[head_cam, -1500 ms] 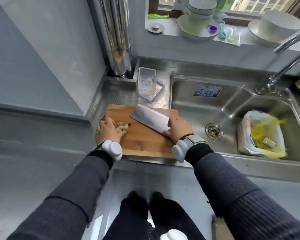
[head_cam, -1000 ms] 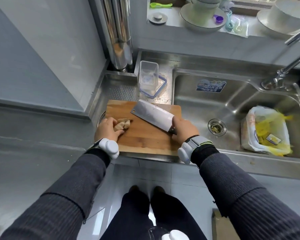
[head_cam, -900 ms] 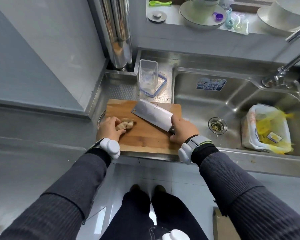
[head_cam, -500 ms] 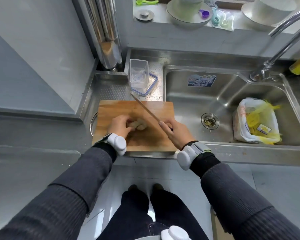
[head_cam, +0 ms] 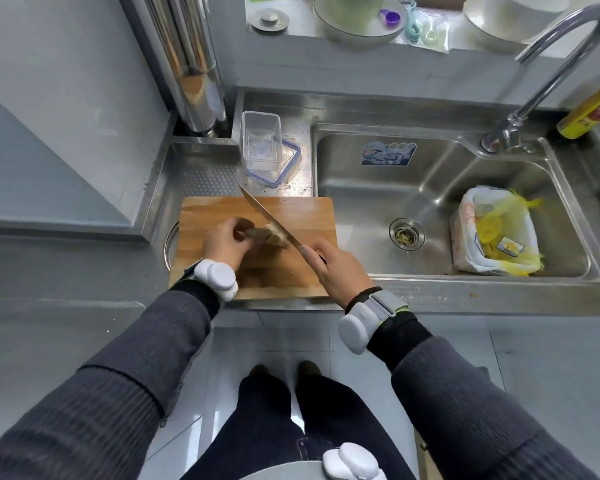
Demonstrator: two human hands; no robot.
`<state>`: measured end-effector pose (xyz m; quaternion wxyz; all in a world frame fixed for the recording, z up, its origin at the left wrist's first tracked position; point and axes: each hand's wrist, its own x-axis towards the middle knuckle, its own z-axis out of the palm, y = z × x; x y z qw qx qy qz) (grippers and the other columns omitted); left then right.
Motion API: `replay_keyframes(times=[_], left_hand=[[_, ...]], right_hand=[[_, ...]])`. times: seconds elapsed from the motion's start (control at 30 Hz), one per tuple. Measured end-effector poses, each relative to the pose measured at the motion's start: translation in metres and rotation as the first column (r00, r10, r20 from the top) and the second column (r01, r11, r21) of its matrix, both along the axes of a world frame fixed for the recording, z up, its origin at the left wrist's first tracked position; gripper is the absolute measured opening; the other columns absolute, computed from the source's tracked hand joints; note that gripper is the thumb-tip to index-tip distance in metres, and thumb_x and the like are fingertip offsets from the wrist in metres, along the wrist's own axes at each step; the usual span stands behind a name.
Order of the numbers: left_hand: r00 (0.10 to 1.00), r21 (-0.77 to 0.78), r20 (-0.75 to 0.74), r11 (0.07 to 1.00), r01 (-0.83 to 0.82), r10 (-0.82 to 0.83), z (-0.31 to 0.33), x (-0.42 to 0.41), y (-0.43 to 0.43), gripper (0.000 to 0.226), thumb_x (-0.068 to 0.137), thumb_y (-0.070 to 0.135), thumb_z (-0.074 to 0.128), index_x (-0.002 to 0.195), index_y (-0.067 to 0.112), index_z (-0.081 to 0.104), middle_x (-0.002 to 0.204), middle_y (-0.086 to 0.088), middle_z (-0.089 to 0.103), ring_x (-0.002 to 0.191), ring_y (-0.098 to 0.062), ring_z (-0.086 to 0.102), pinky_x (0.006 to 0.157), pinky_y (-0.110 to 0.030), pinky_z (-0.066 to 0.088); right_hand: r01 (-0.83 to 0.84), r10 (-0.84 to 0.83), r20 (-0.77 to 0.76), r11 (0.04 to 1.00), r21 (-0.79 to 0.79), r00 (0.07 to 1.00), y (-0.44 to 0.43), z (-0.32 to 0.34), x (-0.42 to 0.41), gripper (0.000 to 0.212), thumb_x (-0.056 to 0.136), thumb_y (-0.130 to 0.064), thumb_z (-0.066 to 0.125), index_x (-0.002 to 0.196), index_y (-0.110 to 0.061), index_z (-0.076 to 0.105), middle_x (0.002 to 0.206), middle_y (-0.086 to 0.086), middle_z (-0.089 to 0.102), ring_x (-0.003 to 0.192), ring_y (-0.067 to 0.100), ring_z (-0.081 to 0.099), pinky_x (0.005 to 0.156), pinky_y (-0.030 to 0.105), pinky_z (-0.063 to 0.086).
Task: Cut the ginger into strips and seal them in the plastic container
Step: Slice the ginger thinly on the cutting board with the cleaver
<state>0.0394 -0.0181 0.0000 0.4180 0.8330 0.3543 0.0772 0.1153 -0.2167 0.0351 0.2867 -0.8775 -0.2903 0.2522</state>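
Left hand (head_cam: 224, 242) curls its fingers round the ginger (head_cam: 262, 234) on the cutting board (head_cam: 291, 271). Right hand (head_cam: 335, 268) grips the knife (head_cam: 267, 218), edge down on the ginger, forefinger stretched along the blade's spine.

No wording here can be read. A blue and white sticker (head_cam: 388, 154) on the back wall of the sink (head_cam: 361, 209) carries print and a row of small round marks, all too blurred to make out. The yellow bottle (head_cam: 591, 112) at the far right has a red label with unreadable lettering. Reddish print on the white bag (head_cam: 469, 213) is just as unclear.
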Motion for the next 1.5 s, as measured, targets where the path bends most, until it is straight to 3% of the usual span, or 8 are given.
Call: replay_keyframes(times=[0.17, 0.37, 0.53, 0.83, 0.93, 1.07, 1.27, 1.5], left_hand=[[0.986, -0.157, 0.069, 0.977, -0.141, 0.154, 0.006, 0.011, -0.001, 0.018, 0.078, 0.014, 0.072, 0.093, 0.017, 0.063, 0.089, 0.001, 0.067, 0.085, -0.019, 0.063, 0.079, -0.029, 0.050], [0.947, -0.353, 0.051, 0.892, -0.281, 0.318, -0.002, 0.020, -0.003, 0.024, 0.083, 0.018, 0.069, 0.106, 0.011, 0.066, 0.100, -0.004, 0.068, 0.093, -0.023, 0.064, 0.086, -0.028, 0.049], [0.917, -0.510, 0.041, 0.797, -0.323, 0.398, -0.010, 0.025, 0.002, 0.009, 0.081, 0.015, 0.071, 0.079, 0.022, 0.066, 0.091, -0.007, 0.069, 0.097, -0.031, 0.066, 0.094, -0.045, 0.052], [0.864, -0.658, -0.045, 0.635, -0.403, 0.501, -0.016, 0.029, 0.004, 0.023, 0.078, 0.014, 0.075, 0.056, 0.019, 0.069, 0.065, -0.003, 0.071, 0.083, -0.028, 0.066, 0.093, -0.041, 0.052], [0.840, -0.706, -0.044, 0.578, -0.409, 0.540, -0.012, 0.031, 0.002, 0.016, 0.080, 0.007, 0.072, 0.066, 0.014, 0.067, 0.049, 0.004, 0.066, 0.077, -0.026, 0.062, 0.088, -0.035, 0.053], [0.824, -0.724, -0.080, 0.535, -0.435, 0.562, -0.010, 0.033, 0.003, 0.009, 0.082, 0.002, 0.068, 0.091, 0.004, 0.070, 0.052, -0.001, 0.066, 0.066, -0.020, 0.061, 0.083, -0.034, 0.054], [0.838, -0.721, -0.086, 0.547, -0.426, 0.539, -0.014, 0.031, 0.006, 0.019, 0.078, 0.003, 0.070, 0.063, 0.015, 0.070, 0.055, 0.001, 0.070, 0.076, -0.024, 0.067, 0.090, -0.036, 0.054], [0.815, -0.748, -0.064, 0.513, -0.421, 0.576, -0.013, 0.035, 0.002, 0.007, 0.080, 0.001, 0.070, 0.083, 0.007, 0.069, 0.052, 0.002, 0.067, 0.068, -0.017, 0.063, 0.078, -0.030, 0.054]], right_hand=[[0.045, -0.043, -0.046, 0.998, 0.039, 0.998, 0.003, 0.003, -0.002, 0.040, 0.098, -0.048, 0.036, 0.101, -0.014, 0.055, 0.077, 0.002, 0.058, 0.073, 0.028, 0.057, 0.068, 0.034, 0.043], [0.070, -0.065, -0.090, 0.996, 0.063, 0.994, 0.011, 0.005, -0.013, 0.043, 0.098, -0.050, 0.031, 0.100, -0.013, 0.054, 0.080, 0.005, 0.061, 0.072, 0.027, 0.058, 0.069, 0.036, 0.046], [0.052, -0.049, -0.056, 0.997, 0.049, 0.997, 0.012, 0.007, -0.018, 0.042, 0.098, -0.050, 0.031, 0.099, -0.014, 0.052, 0.083, 0.007, 0.063, 0.075, 0.025, 0.056, 0.065, 0.033, 0.041], [0.007, -0.008, -0.010, 1.000, -0.014, 1.000, 0.013, 0.008, -0.019, 0.043, 0.098, -0.052, 0.027, 0.098, -0.014, 0.048, 0.081, 0.008, 0.062, 0.075, 0.028, 0.057, 0.070, 0.038, 0.048], [-0.022, 0.023, 0.025, 0.999, -0.046, 0.999, 0.013, 0.009, -0.019, 0.043, 0.098, -0.051, 0.025, 0.096, -0.014, 0.046, 0.080, 0.010, 0.061, 0.075, 0.032, 0.057, 0.069, 0.041, 0.049], [-0.067, 0.073, 0.061, 0.992, -0.104, 0.995, 0.020, 0.010, -0.017, 0.042, 0.099, -0.050, 0.023, 0.094, -0.014, 0.043, 0.078, 0.009, 0.058, 0.072, 0.031, 0.053, 0.062, 0.037, 0.042], [-0.115, 0.117, 0.024, 0.991, -0.071, 0.993, 0.025, 0.009, 0.000, 0.040, 0.100, -0.047, 0.024, 0.092, -0.014, 0.046, 0.081, 0.010, 0.060, 0.079, 0.033, 0.055, 0.069, 0.041, 0.045], [-0.118, 0.115, -0.057, 0.992, -0.054, 0.992, 0.031, 0.002, 0.007, 0.040, 0.101, -0.042, 0.024, 0.101, -0.011, 0.050, 0.087, 0.011, 0.062, 0.082, 0.031, 0.056, 0.073, 0.040, 0.045]])
